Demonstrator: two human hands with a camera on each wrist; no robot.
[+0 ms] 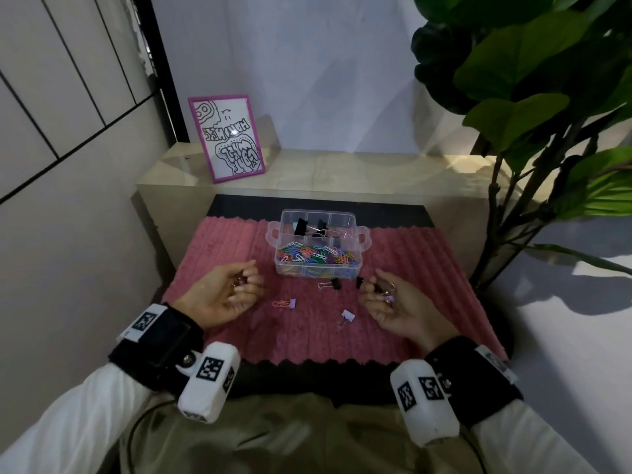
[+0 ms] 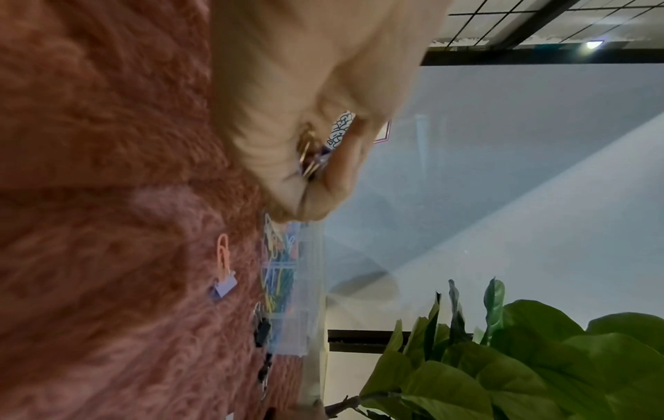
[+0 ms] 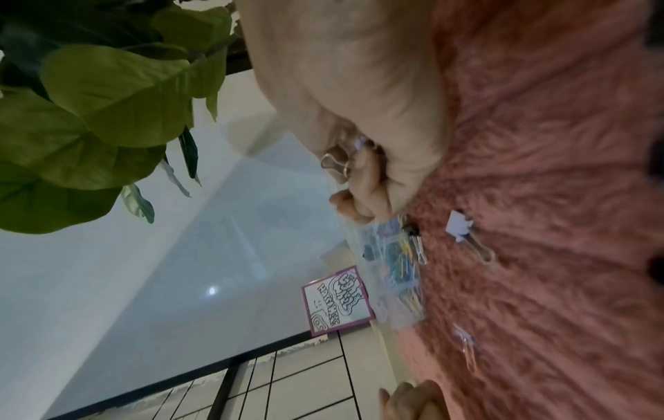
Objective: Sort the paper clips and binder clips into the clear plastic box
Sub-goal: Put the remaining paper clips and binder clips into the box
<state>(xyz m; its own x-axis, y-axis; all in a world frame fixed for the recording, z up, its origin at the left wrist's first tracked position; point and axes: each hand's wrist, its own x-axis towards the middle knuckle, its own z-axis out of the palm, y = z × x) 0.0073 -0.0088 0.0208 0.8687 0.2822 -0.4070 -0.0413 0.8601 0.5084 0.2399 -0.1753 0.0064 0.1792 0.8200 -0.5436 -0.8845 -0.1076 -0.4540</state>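
Binder clips: three loose on the pink mat (image 1: pixel 307 330), black (image 1: pixel 331 284), purple (image 1: pixel 286 303), white (image 1: pixel 346 316); more in the box (image 1: pixel 318 246). Light, stiff, springy; best pinched by the body or wire handles. Paper clips (image 1: pixel 316 254): boxed, front compartment. Left hand (image 1: pixel 224 295), right hand (image 1: pixel 398 302): fingers curled round small clips. Framed drawing (image 1: pixel 227 136): lettering unreadable.

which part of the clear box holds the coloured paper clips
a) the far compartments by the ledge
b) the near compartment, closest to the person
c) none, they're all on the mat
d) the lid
b: in the head view the paper clips fill the near compartment of the box, while black binder clips sit in the far ones.
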